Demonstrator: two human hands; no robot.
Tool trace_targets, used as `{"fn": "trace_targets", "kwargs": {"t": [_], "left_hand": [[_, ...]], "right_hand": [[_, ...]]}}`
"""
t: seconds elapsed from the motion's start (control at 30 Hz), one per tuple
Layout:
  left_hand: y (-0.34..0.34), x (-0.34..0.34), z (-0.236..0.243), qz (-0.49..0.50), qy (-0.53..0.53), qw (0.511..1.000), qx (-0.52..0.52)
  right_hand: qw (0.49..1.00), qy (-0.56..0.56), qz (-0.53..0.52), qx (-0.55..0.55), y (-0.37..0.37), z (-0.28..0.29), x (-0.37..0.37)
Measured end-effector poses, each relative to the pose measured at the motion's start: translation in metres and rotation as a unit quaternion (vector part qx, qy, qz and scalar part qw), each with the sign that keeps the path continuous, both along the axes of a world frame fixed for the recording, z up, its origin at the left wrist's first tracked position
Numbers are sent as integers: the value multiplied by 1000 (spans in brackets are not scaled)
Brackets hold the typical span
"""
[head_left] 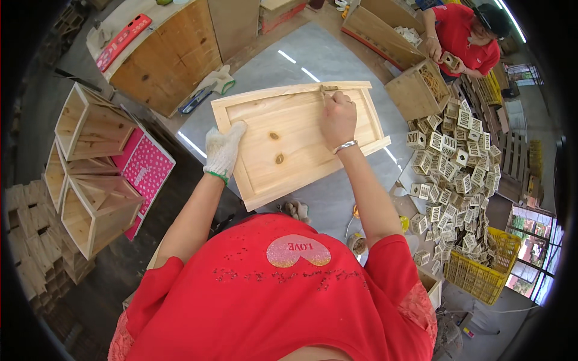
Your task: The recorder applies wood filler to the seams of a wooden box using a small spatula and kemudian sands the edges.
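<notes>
A pale pine panel (301, 141) with a raised frame along its edges lies tilted on the grey table. Two dark knots show in its middle. My left hand (223, 149), in a white knit glove with a green cuff, is closed on the panel's left edge, its thumb on top. My right hand (339, 120), bare with a silver bracelet at the wrist, is closed near the far right corner. Its fingers pinch a small tan piece (328, 89) against the far frame strip. What kind of thing that piece is cannot be made out.
A blue utility knife (195, 100) and a spare glove (218, 79) lie beyond the panel's left. Wooden boxes with a pink patterned board (149, 171) stand left. Many small slotted wooden crates (448, 174) are heaped right, by a yellow basket (481, 265). A co-worker (466, 39) holds a small wooden piece.
</notes>
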State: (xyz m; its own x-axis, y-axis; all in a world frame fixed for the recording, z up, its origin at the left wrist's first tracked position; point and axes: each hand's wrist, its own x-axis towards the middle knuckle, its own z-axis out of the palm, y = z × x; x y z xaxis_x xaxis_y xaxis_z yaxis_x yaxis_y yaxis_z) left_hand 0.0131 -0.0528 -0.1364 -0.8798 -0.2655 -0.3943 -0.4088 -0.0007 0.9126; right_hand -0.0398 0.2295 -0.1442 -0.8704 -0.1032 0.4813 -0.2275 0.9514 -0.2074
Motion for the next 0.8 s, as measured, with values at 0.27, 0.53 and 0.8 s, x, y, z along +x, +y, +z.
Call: {"fn": "trace_targets", "kwargs": {"t": [0.27, 0.53, 0.8], "left_hand": [[-4, -1, -12, -9, 9, 1000, 15], [-2, 0, -4, -4, 21, 999, 43], [-3, 0, -7, -2, 6, 1000, -3]], "right_hand": [[992, 34, -26, -122, 10, -1, 2], [996, 20, 58, -58, -14, 3, 3], [999, 28, -4, -26, 4, -5, -1]]}}
